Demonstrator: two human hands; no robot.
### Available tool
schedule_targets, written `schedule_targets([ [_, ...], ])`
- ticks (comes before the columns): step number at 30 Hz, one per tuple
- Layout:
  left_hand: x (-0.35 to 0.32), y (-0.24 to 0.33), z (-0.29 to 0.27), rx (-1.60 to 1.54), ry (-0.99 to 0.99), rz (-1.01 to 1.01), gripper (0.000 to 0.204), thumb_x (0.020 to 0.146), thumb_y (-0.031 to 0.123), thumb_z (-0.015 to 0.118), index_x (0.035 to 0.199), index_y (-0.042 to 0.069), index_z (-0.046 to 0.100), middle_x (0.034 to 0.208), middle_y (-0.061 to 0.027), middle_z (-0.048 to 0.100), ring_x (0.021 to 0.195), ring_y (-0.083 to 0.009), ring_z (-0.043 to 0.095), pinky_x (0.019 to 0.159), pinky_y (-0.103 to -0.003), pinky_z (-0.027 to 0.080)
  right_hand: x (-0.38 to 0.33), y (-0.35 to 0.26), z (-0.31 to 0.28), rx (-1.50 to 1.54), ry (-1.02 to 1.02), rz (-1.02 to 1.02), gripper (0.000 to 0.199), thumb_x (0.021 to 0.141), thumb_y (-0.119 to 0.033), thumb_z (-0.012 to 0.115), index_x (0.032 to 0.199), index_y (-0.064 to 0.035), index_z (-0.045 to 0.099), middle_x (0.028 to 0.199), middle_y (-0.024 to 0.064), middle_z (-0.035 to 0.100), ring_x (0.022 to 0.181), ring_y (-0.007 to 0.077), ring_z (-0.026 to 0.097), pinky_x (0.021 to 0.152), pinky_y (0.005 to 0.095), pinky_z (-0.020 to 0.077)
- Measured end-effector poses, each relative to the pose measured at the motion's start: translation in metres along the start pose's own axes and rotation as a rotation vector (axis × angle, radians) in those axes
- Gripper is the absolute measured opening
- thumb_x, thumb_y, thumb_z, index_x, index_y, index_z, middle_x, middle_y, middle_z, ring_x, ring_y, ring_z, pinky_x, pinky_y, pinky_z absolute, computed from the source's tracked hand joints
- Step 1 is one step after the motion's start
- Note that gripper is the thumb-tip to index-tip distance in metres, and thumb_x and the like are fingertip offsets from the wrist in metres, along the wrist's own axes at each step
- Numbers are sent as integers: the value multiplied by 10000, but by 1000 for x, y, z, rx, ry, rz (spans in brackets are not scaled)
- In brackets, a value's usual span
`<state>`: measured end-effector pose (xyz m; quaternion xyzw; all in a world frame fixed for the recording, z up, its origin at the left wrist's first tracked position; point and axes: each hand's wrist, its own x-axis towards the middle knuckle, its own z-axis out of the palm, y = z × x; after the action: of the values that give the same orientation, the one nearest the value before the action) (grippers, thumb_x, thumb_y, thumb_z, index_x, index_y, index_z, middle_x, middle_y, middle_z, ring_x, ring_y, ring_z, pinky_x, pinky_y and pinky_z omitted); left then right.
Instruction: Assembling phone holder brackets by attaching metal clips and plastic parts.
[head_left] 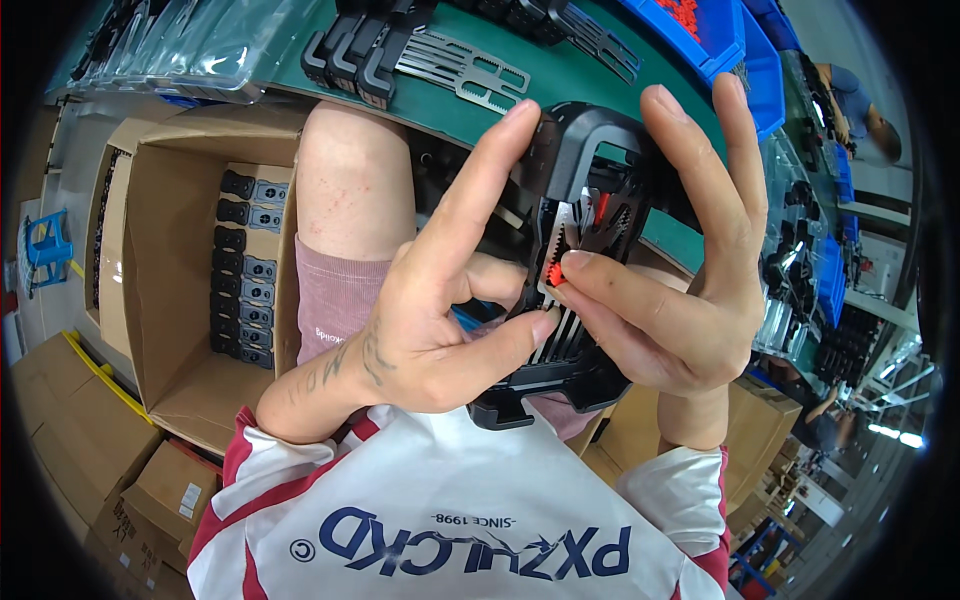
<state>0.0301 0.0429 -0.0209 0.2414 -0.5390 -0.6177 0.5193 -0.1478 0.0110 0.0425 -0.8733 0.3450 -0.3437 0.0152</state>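
black case (565, 150) is held over the lap, close in front of the white shirt (470, 490), its open inner side showing slim metal parts (552, 235). left hand (425, 330): grasps the case by its left side; index finger extends up along the upper left corner, thumb lies over the lower inner part, remaining fingers bend behind, partly hidden. right hand (690, 330): thumb and forefinger pinch a small red piece (556, 274) at the case's inside; two other fingers are raised and spread, grasping nothing. cannot tell whether the red piece is seated.

surroundings: green table (285, 60) beyond the case, with black-handled toothed metal plates (460, 68) on it. blue bin (735, 60) at upper right contains red bits (680, 15). cardboard box (175, 260) stands left of the bare knee, with black and grey parts (245, 290) stacked along its right side.
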Motion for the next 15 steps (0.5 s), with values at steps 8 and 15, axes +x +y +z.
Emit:
schedule_targets([
  [8, 3, 1, -2, 100, -37, 49, 963, 717, -102, 514, 1435, -54, -125, 1026, -233, 623, 925, -267, 631, 909, -263, 421, -51, 10, -27, 595, 300, 494, 354, 686, -126, 712, 1018, -26, 645, 1211, 234, 551, 1133, 345, 522, 929, 406, 450],
  [15, 5, -1, -2, 180, -95, 71, 952, 721, -84, 521, 1427, -81, -119, 974, -227, 638, 887, -255, 640, 889, -247, 428, -29, -10, 7, 1190, -52, 1033, 348, 661, -26, 774, 963, 51, 619, 914, 107, 671, 753, 146, 614, 715, 240, 506],
])
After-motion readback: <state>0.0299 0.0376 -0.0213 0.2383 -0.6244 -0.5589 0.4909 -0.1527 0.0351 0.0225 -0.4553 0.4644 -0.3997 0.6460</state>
